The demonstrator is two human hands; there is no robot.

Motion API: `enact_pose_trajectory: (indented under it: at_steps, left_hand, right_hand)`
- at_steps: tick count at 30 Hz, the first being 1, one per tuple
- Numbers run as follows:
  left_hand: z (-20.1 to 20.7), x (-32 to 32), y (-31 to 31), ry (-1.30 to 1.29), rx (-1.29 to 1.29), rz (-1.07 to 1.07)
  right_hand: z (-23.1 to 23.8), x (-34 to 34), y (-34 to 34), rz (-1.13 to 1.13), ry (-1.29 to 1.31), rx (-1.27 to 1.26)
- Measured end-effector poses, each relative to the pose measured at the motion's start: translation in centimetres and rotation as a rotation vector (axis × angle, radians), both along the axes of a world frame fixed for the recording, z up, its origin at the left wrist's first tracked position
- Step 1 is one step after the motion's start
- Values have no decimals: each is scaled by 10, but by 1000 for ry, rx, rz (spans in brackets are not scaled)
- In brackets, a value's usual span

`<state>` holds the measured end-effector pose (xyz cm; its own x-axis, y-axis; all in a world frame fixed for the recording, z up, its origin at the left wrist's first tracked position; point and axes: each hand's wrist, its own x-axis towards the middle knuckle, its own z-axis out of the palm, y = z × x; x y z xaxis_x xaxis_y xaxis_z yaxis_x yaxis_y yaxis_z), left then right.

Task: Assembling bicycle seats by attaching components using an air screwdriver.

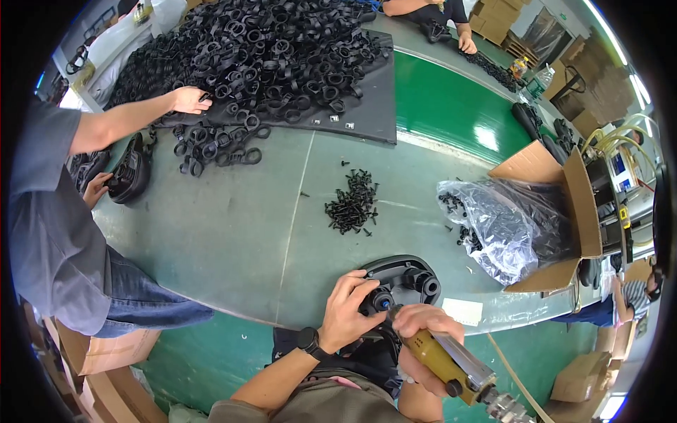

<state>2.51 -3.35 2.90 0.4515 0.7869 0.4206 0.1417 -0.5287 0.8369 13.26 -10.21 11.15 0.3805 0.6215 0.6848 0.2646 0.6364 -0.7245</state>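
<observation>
At the table's front edge lies a black plastic housing (397, 265) with round sockets. My left hand (347, 310), a black watch on its wrist, grips the housing's left side, thumb and fingers around one round socket. My right hand (427, 326) is wrapped round a yellow air screwdriver (431, 354), its tip pointing at that socket, where a small blue spot shows. Whether the tip touches a screw I cannot make out. Beyond the housing sits a loose pile of black screws (351, 204).
A cardboard box (589, 204) with a clear plastic bag (504, 229) of screws stands at right. A heap of black rings (282, 56) covers the back left. A co-worker's hand (192, 101) reaches into it; another person works across the green belt (444, 99). A hose (518, 374) trails at lower right.
</observation>
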Motion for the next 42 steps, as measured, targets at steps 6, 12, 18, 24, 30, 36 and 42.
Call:
enact_pose_trajectory:
  at_steps: [6,12,18,24,30,36,42]
  left_hand:
    - [-7,0,1,-56,2,-6]
    - [-6,-4,4,-57,-7,-23]
    - [-7,-4,64,161,7,-26]
    - [-21,48,107,736,465,90]
    - [35,6,61,132,-45,50]
    - [54,-27,-27,-306,-1072,-376]
    - [40,-27,-39,-499,-1048,-430]
  right_hand:
    - [-27,-13,12,-20,31,112]
    - [-32,-8,17,35,-91,1]
    - [18,-11,-16,4,119,95]
    - [21,-20,-26,-141,293,151]
    - [23,0,-46,-125,293,216]
    - [36,-9,-37,-83,361,241]
    - [33,-13,-44,-18,560,268]
